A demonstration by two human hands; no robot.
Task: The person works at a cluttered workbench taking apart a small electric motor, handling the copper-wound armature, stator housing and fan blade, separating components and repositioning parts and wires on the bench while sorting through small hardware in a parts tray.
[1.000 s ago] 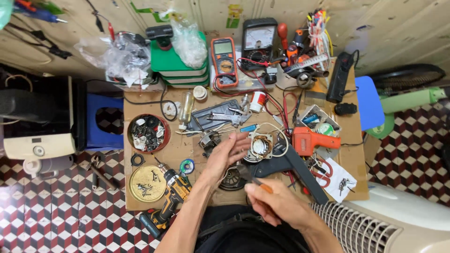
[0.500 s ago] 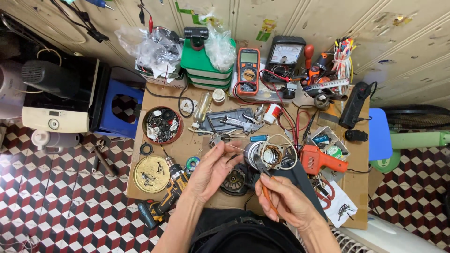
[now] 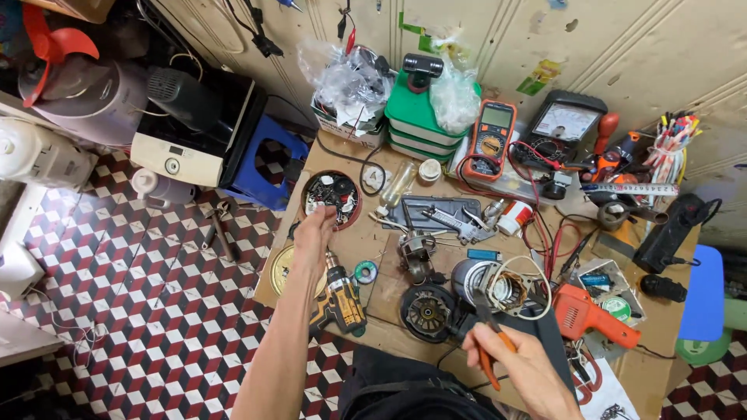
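My left hand [image 3: 313,236] reaches out over the left part of the wooden table [image 3: 366,249], its fingers at the near rim of a round red tin [image 3: 331,198] full of small parts; whether it grips anything is unclear. Below it lie a brass-coloured round lid [image 3: 282,268] and a yellow and black cordless drill [image 3: 341,302]. My right hand [image 3: 520,365] is shut on orange-handled pliers [image 3: 489,342], their jaws pointing at a black round motor part [image 3: 427,313] and a wire-wound stator [image 3: 498,285] near the table's front.
An orange power tool [image 3: 589,315] lies at the right. At the back stand an orange multimeter [image 3: 492,138], an analog meter [image 3: 566,123], stacked green boxes [image 3: 419,117] and plastic bags [image 3: 350,82]. A blue stool [image 3: 268,173] and appliances [image 3: 194,128] sit on the checkered floor.
My left hand moved from the middle of the table out to the left, up to the red tin. My right hand stays near the front with the pliers. The view shifted left.
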